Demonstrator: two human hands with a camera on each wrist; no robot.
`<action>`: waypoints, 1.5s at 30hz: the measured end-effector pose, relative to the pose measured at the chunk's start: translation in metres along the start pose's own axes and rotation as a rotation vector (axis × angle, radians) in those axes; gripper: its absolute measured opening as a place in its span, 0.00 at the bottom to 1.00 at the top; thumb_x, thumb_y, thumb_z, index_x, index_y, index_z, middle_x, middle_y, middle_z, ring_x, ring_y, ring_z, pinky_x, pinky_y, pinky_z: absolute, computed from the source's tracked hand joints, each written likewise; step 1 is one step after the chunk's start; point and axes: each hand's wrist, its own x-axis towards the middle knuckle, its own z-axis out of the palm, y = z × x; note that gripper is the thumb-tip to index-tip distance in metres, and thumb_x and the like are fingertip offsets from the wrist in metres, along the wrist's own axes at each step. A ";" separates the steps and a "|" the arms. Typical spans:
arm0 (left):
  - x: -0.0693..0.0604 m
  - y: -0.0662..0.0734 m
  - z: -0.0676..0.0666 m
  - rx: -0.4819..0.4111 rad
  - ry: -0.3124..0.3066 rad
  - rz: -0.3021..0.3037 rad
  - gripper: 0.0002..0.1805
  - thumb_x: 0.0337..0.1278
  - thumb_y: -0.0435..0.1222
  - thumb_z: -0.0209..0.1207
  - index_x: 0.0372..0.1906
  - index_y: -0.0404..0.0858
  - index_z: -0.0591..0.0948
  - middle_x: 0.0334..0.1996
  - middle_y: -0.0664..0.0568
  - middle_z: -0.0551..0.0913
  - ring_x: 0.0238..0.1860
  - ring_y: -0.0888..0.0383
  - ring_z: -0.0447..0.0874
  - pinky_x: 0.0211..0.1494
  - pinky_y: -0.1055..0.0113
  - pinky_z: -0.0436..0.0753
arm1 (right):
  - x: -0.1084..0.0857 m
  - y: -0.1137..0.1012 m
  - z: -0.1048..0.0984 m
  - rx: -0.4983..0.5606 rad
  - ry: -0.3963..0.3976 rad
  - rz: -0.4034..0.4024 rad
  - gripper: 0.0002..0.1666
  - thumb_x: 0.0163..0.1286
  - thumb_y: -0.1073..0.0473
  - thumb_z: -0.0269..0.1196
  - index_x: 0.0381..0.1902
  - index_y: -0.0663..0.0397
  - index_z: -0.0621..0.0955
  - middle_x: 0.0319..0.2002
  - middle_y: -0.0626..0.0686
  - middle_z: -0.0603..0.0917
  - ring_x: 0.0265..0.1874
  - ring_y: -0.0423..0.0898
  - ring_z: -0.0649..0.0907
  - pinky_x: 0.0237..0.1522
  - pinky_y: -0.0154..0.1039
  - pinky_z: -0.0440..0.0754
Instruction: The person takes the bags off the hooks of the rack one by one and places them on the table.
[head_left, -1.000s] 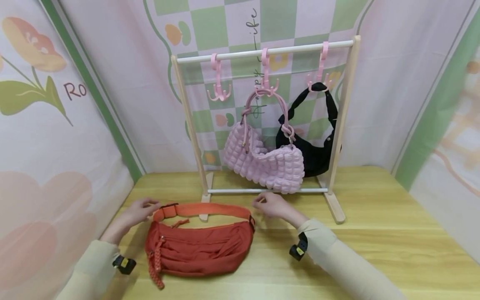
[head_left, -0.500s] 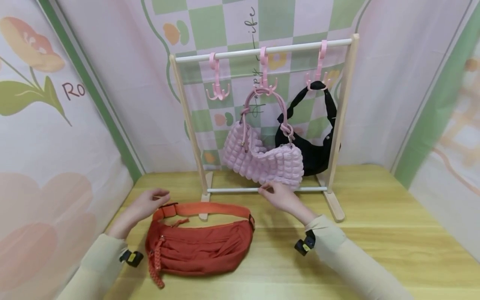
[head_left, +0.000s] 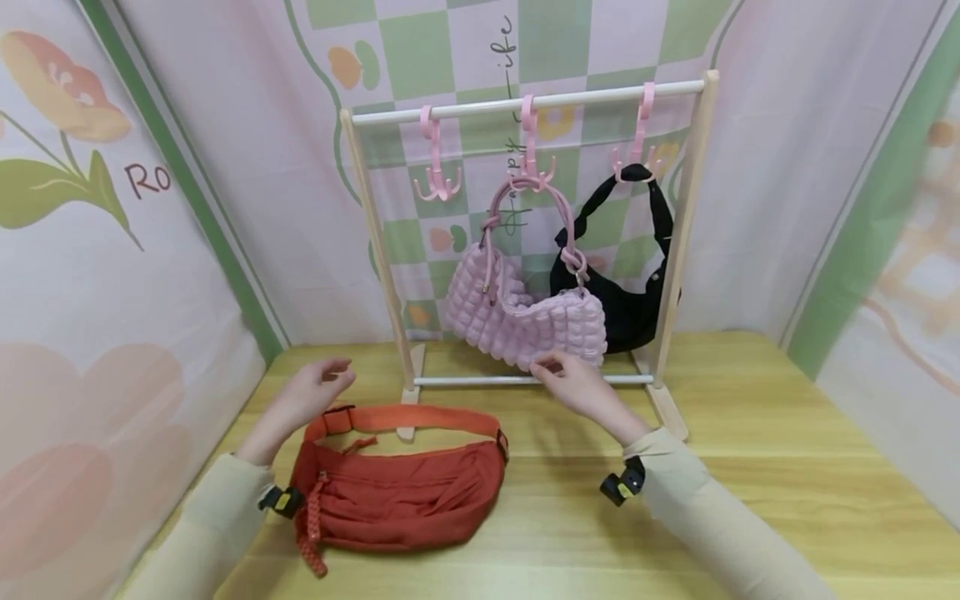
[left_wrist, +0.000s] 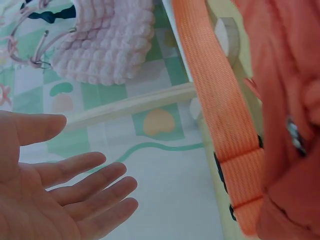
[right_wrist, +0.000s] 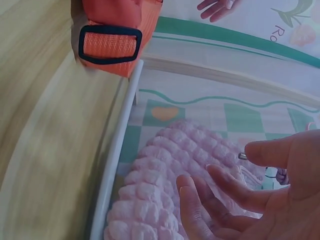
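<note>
A red waist bag (head_left: 405, 500) with an orange strap (head_left: 427, 418) lies on the table in front of the rack. Above the strap's left end hovers my left hand (head_left: 303, 400), holding nothing; in the left wrist view its fingers (left_wrist: 100, 182) are spread and relaxed. My right hand (head_left: 581, 387) is in front of the lower part of a pink puffy handbag (head_left: 510, 317), fingers loosely bent with nothing in them. Whether it touches that bag cannot be told. The pink handbag hangs by its handle from the middle pink hook (head_left: 529, 142).
A wooden rack (head_left: 690, 233) with white rails stands at the back of the table (head_left: 787, 467). A black bag (head_left: 630, 308) hangs from its right hook (head_left: 642, 125), partly behind the pink one. The left hook (head_left: 437, 158) carries no bag. Printed curtains surround the table.
Both hands have risen and moved forward, away from the red waist bag; the left also drifted right, and the right hand moved slightly right. The bags stay where they were.
</note>
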 end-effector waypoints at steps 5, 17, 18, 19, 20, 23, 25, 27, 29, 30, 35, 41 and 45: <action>0.007 0.011 0.001 0.005 0.017 0.008 0.32 0.69 0.53 0.45 0.67 0.35 0.67 0.63 0.36 0.71 0.62 0.39 0.70 0.60 0.45 0.73 | 0.000 0.000 -0.008 -0.009 0.049 -0.001 0.17 0.70 0.55 0.56 0.48 0.63 0.80 0.46 0.63 0.84 0.46 0.59 0.83 0.45 0.49 0.81; 0.020 0.031 0.001 -0.060 0.037 0.039 0.32 0.69 0.54 0.44 0.68 0.37 0.67 0.66 0.39 0.68 0.65 0.40 0.67 0.63 0.44 0.69 | 0.000 -0.009 -0.033 -0.040 0.158 0.030 0.18 0.71 0.53 0.55 0.53 0.58 0.77 0.49 0.61 0.82 0.48 0.58 0.82 0.49 0.51 0.80; 0.022 0.033 0.001 -0.064 0.041 0.048 0.32 0.69 0.54 0.44 0.68 0.38 0.67 0.66 0.39 0.68 0.65 0.40 0.66 0.64 0.44 0.69 | 0.000 -0.009 -0.035 -0.038 0.172 0.027 0.19 0.71 0.53 0.55 0.53 0.59 0.77 0.49 0.61 0.82 0.48 0.58 0.82 0.51 0.51 0.79; 0.024 0.035 0.001 -0.065 0.047 0.055 0.32 0.69 0.54 0.44 0.68 0.38 0.67 0.66 0.39 0.68 0.65 0.40 0.66 0.64 0.44 0.69 | 0.000 -0.010 -0.037 -0.037 0.186 0.022 0.19 0.70 0.54 0.56 0.53 0.59 0.77 0.49 0.61 0.82 0.48 0.58 0.82 0.52 0.52 0.79; 0.025 0.037 0.000 -0.067 0.048 0.060 0.32 0.69 0.55 0.44 0.68 0.38 0.67 0.66 0.39 0.68 0.65 0.40 0.66 0.64 0.44 0.68 | 0.001 -0.011 -0.038 -0.034 0.198 0.018 0.19 0.70 0.54 0.56 0.53 0.59 0.77 0.49 0.61 0.82 0.48 0.58 0.82 0.52 0.52 0.78; 0.030 0.042 0.000 -0.074 0.051 0.061 0.32 0.69 0.56 0.44 0.68 0.40 0.67 0.66 0.38 0.68 0.66 0.40 0.66 0.64 0.43 0.68 | 0.002 -0.012 -0.042 -0.027 0.225 0.014 0.19 0.70 0.54 0.56 0.54 0.59 0.76 0.48 0.61 0.82 0.47 0.58 0.82 0.52 0.52 0.78; 0.033 0.046 -0.001 -0.080 0.052 0.063 0.32 0.69 0.56 0.44 0.68 0.40 0.67 0.66 0.38 0.68 0.66 0.40 0.65 0.65 0.43 0.67 | 0.002 -0.013 -0.045 -0.023 0.238 0.013 0.19 0.70 0.55 0.56 0.54 0.59 0.76 0.48 0.61 0.82 0.47 0.58 0.82 0.52 0.52 0.79; 0.035 0.050 -0.002 -0.086 0.053 0.063 0.32 0.68 0.56 0.44 0.68 0.41 0.67 0.66 0.39 0.68 0.66 0.41 0.65 0.65 0.43 0.67 | 0.003 -0.013 -0.048 -0.019 0.254 0.006 0.19 0.70 0.56 0.56 0.54 0.58 0.76 0.48 0.61 0.81 0.47 0.59 0.82 0.51 0.52 0.79; 0.037 0.054 -0.002 -0.096 0.056 0.071 0.32 0.68 0.56 0.44 0.68 0.41 0.67 0.66 0.39 0.67 0.66 0.41 0.65 0.65 0.43 0.67 | 0.003 -0.013 -0.050 -0.013 0.269 -0.004 0.18 0.69 0.56 0.56 0.54 0.57 0.76 0.48 0.61 0.82 0.46 0.59 0.83 0.51 0.53 0.79; 0.038 0.056 -0.002 -0.103 0.057 0.077 0.32 0.68 0.56 0.44 0.68 0.40 0.67 0.66 0.39 0.67 0.66 0.41 0.65 0.65 0.43 0.67 | 0.004 -0.013 -0.052 -0.013 0.278 -0.009 0.18 0.69 0.56 0.56 0.54 0.57 0.76 0.48 0.61 0.82 0.46 0.59 0.83 0.50 0.53 0.79; 0.044 0.065 -0.003 -0.133 0.063 0.100 0.29 0.70 0.52 0.45 0.67 0.39 0.68 0.66 0.40 0.68 0.66 0.41 0.65 0.65 0.43 0.67 | 0.006 -0.014 -0.057 -0.028 0.317 -0.016 0.18 0.70 0.54 0.55 0.52 0.57 0.77 0.47 0.61 0.82 0.45 0.58 0.83 0.50 0.52 0.79; 0.049 0.074 -0.004 -0.121 0.054 0.140 0.29 0.70 0.51 0.45 0.66 0.36 0.67 0.66 0.39 0.68 0.67 0.41 0.64 0.66 0.45 0.66 | 0.009 -0.015 -0.065 -0.040 0.328 -0.015 0.18 0.69 0.54 0.55 0.52 0.58 0.76 0.46 0.62 0.82 0.45 0.59 0.83 0.49 0.53 0.78; 0.052 0.079 -0.007 -0.123 0.063 0.167 0.29 0.70 0.51 0.45 0.67 0.37 0.67 0.66 0.40 0.67 0.67 0.42 0.63 0.66 0.44 0.66 | 0.011 -0.014 -0.070 -0.043 0.327 -0.011 0.19 0.70 0.54 0.54 0.53 0.58 0.76 0.46 0.62 0.83 0.45 0.59 0.83 0.50 0.53 0.78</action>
